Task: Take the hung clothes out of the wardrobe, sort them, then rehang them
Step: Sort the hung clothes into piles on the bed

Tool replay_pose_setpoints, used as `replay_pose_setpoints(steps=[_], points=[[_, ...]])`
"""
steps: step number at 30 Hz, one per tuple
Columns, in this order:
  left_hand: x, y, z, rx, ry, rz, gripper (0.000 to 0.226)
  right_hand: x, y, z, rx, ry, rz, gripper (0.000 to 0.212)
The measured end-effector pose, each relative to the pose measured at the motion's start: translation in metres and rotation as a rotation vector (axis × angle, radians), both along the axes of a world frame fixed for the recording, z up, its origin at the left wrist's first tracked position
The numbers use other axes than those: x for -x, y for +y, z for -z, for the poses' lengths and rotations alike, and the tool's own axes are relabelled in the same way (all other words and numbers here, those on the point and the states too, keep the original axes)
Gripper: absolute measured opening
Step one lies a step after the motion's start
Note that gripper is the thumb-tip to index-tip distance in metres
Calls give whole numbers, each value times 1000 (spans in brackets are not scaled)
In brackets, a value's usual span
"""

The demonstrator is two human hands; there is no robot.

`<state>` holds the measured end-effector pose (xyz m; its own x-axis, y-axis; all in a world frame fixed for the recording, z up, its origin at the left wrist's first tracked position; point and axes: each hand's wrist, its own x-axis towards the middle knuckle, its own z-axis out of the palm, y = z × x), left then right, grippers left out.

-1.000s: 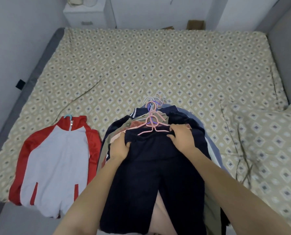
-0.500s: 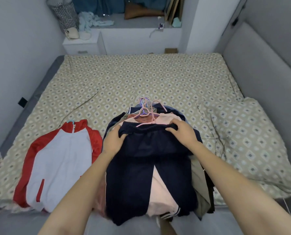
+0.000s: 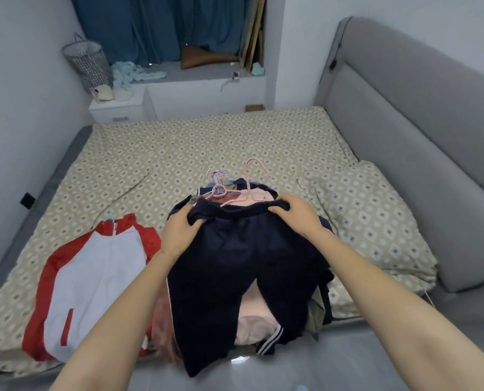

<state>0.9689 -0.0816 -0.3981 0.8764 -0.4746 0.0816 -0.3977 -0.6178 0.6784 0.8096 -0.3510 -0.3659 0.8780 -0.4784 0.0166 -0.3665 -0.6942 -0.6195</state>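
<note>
Navy trousers (image 3: 243, 263) are gripped at the waistband, fingers curled round it, by the left hand (image 3: 178, 232) and right hand (image 3: 297, 213), on top of the clothes pile (image 3: 252, 320) on the bed (image 3: 178, 153). Only the red-and-white jacket (image 3: 94, 277) is laid aside, so sorting's barely started, rehanging all left.

Seen from the head camera, the person appears only as two arms; the left forearm (image 3: 116, 320) and right forearm (image 3: 390, 292) are bare along their whole visible length, from the lower edge of the frame to the wrists; the left hand (image 3: 178, 235) and right hand (image 3: 300, 218) are likewise bare, backs and knuckles in view; the arms look slender and smooth, tapering to narrow wrists; the fingernails cannot be made out.
</note>
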Motion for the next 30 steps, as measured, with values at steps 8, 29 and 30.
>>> replay_pose_setpoints(steps=[8,29,30], points=[[49,-46,-15,-6,-129,43,31,53,-45,-1,-26,6,6,17],[237,-338,-3,-6,109,106,26,249,-317,-8,-26,36,136,19],[242,-350,-1,-5,122,119,25,257,-328,-10,-15,32,154,20]])
